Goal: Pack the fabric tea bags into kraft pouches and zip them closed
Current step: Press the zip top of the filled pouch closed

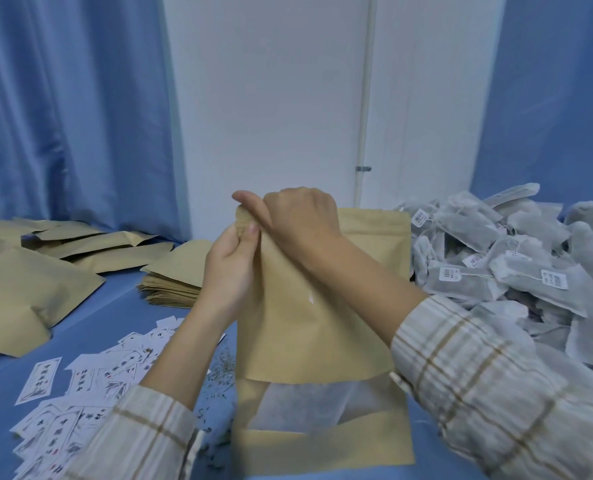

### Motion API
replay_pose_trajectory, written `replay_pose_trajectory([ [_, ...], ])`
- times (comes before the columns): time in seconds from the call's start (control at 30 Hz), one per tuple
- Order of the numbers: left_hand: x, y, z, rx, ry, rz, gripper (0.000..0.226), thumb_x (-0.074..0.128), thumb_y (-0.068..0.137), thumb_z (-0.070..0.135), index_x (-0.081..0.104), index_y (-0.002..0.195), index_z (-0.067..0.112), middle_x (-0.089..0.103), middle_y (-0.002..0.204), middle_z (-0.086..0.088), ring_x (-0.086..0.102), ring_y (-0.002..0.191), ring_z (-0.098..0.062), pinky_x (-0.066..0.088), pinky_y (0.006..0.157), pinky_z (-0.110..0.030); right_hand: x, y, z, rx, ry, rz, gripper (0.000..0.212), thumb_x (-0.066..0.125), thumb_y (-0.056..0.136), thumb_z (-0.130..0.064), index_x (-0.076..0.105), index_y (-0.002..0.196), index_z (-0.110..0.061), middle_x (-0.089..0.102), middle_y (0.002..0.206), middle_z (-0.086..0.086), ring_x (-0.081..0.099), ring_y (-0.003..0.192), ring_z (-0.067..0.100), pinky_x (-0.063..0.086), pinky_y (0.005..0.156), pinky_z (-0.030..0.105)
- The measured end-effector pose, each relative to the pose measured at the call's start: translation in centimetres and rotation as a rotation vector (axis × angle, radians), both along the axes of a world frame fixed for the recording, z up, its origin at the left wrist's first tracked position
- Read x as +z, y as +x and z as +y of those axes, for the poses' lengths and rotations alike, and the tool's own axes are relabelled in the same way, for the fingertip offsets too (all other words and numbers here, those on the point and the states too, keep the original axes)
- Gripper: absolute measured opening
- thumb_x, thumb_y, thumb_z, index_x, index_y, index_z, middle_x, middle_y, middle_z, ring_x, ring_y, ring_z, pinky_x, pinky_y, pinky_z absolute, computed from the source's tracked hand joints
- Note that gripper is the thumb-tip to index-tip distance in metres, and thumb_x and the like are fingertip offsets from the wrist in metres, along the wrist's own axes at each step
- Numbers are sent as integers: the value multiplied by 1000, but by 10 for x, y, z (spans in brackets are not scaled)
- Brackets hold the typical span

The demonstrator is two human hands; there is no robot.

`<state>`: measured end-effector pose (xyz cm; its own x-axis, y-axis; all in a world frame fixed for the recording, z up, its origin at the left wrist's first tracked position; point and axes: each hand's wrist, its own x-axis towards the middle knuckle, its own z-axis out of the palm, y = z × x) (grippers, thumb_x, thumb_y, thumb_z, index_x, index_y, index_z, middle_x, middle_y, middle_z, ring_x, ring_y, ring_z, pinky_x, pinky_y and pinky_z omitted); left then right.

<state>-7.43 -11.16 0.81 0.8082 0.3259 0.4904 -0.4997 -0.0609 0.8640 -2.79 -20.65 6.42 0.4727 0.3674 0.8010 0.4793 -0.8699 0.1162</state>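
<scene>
While the pouch (309, 306) stood upright on the table (122, 306) before me, a tea bag showing through its window (302, 407), I pinched its top left corner between both hands: my left hand (227, 268) gripped from below, my right hand (298, 220) curled over the top edge. The zip looked unsealed across the rest of the top, I judged. If my pinch ran unevenly, the tracks could mismatch and leave a gap. Loose tea bags (517, 258) lay heaped at right, spare pouches (90, 247) at left, labels (80, 379) near my left sleeve.
</scene>
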Motion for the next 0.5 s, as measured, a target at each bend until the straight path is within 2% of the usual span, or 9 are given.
replay_pose_trajectory([
  [0.07,3,-1,-5,-37,19,-7,25,43,100,27,60,84,21,64,87,2,58,85,-14,43,74,-29,-2,-1,3,-26,-60,-24,58,22,96,-56,64,87,-18,51,63,5,54,69,28,21,49,27],
  [0.1,3,0,-6,-37,36,-4,26,43,100,27,60,81,21,64,83,3,57,82,-13,42,71,-27,-3,-1,3,-35,-69,-44,56,21,97,-54,62,85,-18,47,61,5,54,68,29,20,49,28],
  [0.2,0,-1,-3,7,66,-2,29,45,99,26,57,73,20,60,71,6,53,72,-12,38,62,-27,0,-1,-1,53,16,40,59,26,93,-61,60,70,-19,64,72,5,58,75,27,31,59,29],
  [0.27,1,-2,10,52,37,-1,27,47,98,25,57,74,20,60,72,7,53,74,-13,40,67,-28,6,2,-20,147,59,214,60,30,88,-68,50,56,-20,60,66,0,49,68,21,31,62,31],
  [0.33,1,-4,32,115,18,0,25,47,98,25,58,76,20,63,73,9,57,74,-9,43,71,-26,12,8,-57,127,108,347,63,42,81,-71,44,51,-16,48,53,-3,44,58,16,31,58,31],
  [0.4,0,-7,52,145,12,7,25,46,99,25,58,77,21,65,68,15,59,67,-1,45,64,-16,12,14,-98,131,227,508,59,59,70,-70,57,57,-12,54,54,-2,51,60,13,37,59,30],
  [0.43,0,-9,58,144,1,21,25,46,99,26,59,78,21,65,68,16,59,66,0,45,61,-15,8,13,-111,203,316,637,53,67,66,-64,65,64,-12,62,60,-2,57,64,10,41,62,24],
  [0.5,-2,-8,63,124,-14,54,23,46,99,28,60,82,21,65,79,9,58,76,-7,45,69,-21,-7,12,-120,443,527,865,34,76,68,-48,73,77,-14,71,73,-6,66,75,3,51,71,16],
])
